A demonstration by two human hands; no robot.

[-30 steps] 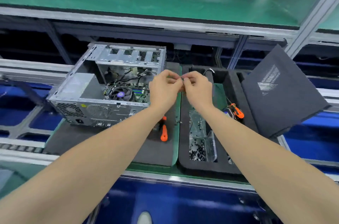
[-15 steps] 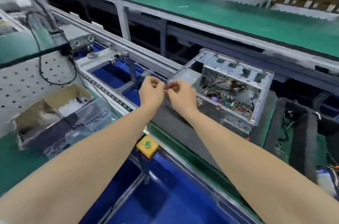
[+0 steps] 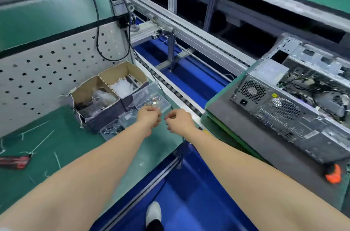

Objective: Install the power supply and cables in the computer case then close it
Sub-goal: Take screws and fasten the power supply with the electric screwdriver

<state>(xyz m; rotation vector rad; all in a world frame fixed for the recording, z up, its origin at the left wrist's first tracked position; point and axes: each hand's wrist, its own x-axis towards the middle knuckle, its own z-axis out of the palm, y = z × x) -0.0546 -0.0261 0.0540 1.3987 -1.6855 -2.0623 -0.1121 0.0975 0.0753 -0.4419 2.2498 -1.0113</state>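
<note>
Now left hand point(image 3: 148, 119) and right hand point(image 3: 179, 121) have parted near the clear box point(image 3: 145, 94), fingers point(image 3: 157, 118) curled, grip untellable.

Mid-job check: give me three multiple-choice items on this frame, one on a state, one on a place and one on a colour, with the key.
1. The side of the computer case facing up is:
A) open
B) shut with a panel
C) covered by foam

2. The cardboard box stands:
A) inside the computer case
B) on the green bench, against the pegboard
C) on the conveyor rail

3. The handle of the tool on the grey mat is:
A) yellow
B) white
C) orange

Key:
1 A, the cables inside are in plain view.
2 B, its base sits on the green surface with the perforated board behind it.
3 C, the grip is bright orange.
</note>
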